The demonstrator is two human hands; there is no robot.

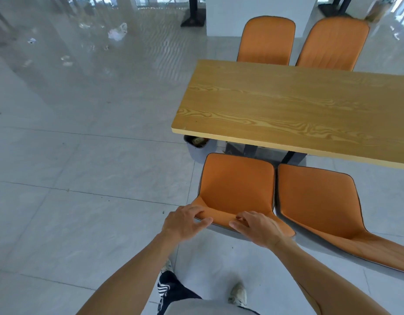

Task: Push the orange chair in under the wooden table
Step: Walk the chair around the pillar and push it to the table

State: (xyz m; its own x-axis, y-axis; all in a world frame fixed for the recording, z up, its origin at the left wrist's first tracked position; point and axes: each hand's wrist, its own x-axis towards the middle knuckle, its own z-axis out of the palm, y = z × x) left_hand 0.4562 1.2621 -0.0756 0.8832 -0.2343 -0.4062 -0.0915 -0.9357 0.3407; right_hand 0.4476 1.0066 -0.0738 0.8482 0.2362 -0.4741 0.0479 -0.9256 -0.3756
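An orange chair [236, 185] stands in front of me, its seat facing the wooden table [294, 108] and just short of the table's near edge. My left hand [185, 221] grips the left end of the chair's backrest top, fingers curled over it. My right hand [256, 227] lies on the backrest top a little to the right, fingers over the rim. The chair's legs are hidden beneath the seat.
A second orange chair [328, 205] stands right beside the first, on its right. Two more orange chairs [267, 40] are at the table's far side. A small dark bin [195, 142] sits under the table's left corner. Open tiled floor lies to the left.
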